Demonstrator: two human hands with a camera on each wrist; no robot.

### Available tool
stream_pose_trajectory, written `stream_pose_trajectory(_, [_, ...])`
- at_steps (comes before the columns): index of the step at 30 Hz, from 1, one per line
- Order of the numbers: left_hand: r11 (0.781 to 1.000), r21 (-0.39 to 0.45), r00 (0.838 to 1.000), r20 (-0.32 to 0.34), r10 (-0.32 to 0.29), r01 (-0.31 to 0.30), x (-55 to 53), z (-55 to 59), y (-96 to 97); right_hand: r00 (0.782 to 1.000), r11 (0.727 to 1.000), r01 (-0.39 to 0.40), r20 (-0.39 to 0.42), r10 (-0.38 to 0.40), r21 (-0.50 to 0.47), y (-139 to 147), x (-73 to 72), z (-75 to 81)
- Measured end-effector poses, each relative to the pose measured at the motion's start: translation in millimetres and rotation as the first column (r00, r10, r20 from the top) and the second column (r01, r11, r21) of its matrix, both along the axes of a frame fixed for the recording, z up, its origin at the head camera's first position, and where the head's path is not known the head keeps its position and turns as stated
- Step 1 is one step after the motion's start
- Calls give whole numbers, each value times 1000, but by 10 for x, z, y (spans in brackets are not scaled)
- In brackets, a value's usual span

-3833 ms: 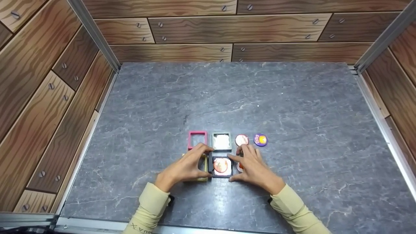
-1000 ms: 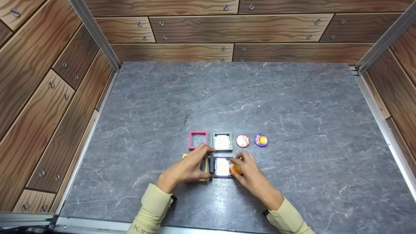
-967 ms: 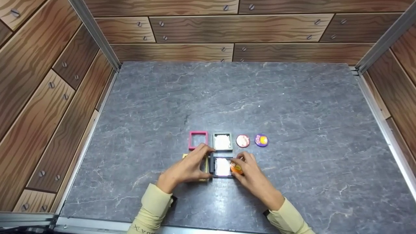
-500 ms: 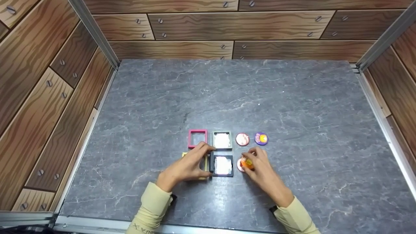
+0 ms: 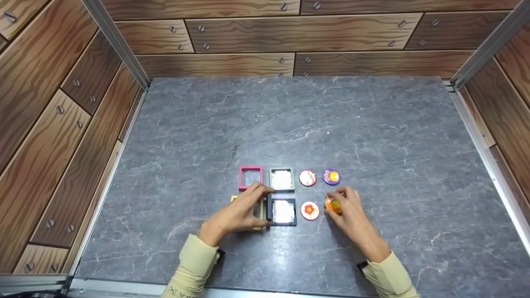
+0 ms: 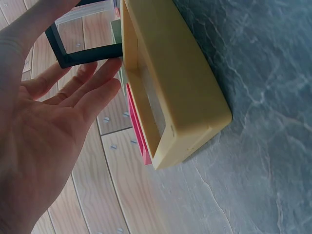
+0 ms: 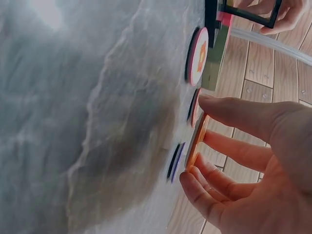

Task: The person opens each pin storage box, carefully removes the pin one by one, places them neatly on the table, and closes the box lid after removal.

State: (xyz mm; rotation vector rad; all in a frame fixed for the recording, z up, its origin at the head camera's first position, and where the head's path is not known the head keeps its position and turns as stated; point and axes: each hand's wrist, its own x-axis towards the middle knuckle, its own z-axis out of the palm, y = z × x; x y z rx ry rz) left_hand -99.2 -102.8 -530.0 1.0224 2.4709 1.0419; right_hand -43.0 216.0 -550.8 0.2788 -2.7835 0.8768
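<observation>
In the head view my left hand [image 5: 234, 213] spans the raised lid of a black square display case [image 5: 296, 212], thumb at the near end and fingers at the far end. A clear, shiny window fills the case's lower half. My right hand [image 5: 352, 211] pinches an orange round badge [image 5: 332, 205] between thumb and fingers; in the right wrist view the badge [image 7: 196, 141] is tilted, near the tabletop. To its left lies a white round badge with a red flower [image 5: 309, 210]. A yellow frame [image 6: 187, 92] stands beside my left hand, mostly hidden by it in the head view.
Behind the black case sit a pink frame [image 5: 251, 167] and a grey-green frame [image 5: 293, 180]. A red-and-white round badge [image 5: 307, 178] and a purple one [image 5: 331, 176] lie to their right. Wood-patterned walls [image 5: 240, 37] bound the marbled grey table [image 5: 232, 111].
A badge lay in the black case at first. My right hand has carried the orange badge rightward from the case, past the flower badge. My left hand stays at the lid.
</observation>
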Motion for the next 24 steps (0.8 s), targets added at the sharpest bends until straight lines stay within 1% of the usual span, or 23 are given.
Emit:
stream_pose_trajectory(4, [1000, 2, 1000, -1, -4, 4, -1, -10, 1, 999, 1000, 11, 53, -12, 4, 31, 11, -19])
stream_pose_trajectory(7, [1000, 4, 1000, -6, -4, 4, -3, -21, 2, 998, 1000, 12, 58, -12, 3, 54, 19, -49])
stream_pose_trajectory(9, [1000, 7, 1000, -14, -5, 5, -3, -30, 0, 999, 1000, 7, 39, -7, 3, 63, 19, -75])
stream_pose_trajectory(13, [1000, 15, 1000, -30, -6, 6, 2, -43, -6, 1000, 1000, -8, -26, 9, 14, 71, 10, -125])
stream_pose_trajectory(17, [1000, 14, 1000, -29, -3, 4, 6, -39, -6, 997, 1000, -10, -74, 12, 19, 62, 2, -158])
stream_pose_trajectory(20, [1000, 8, 1000, -23, -1, 1, 3, -30, -5, 996, 1000, -2, -87, 4, 22, 57, 2, -172])
stream_pose_trajectory(24, [1000, 4, 1000, -12, -1, 1, 6, -27, -7, 997, 1000, 12, -77, -10, 27, 56, 17, -175])
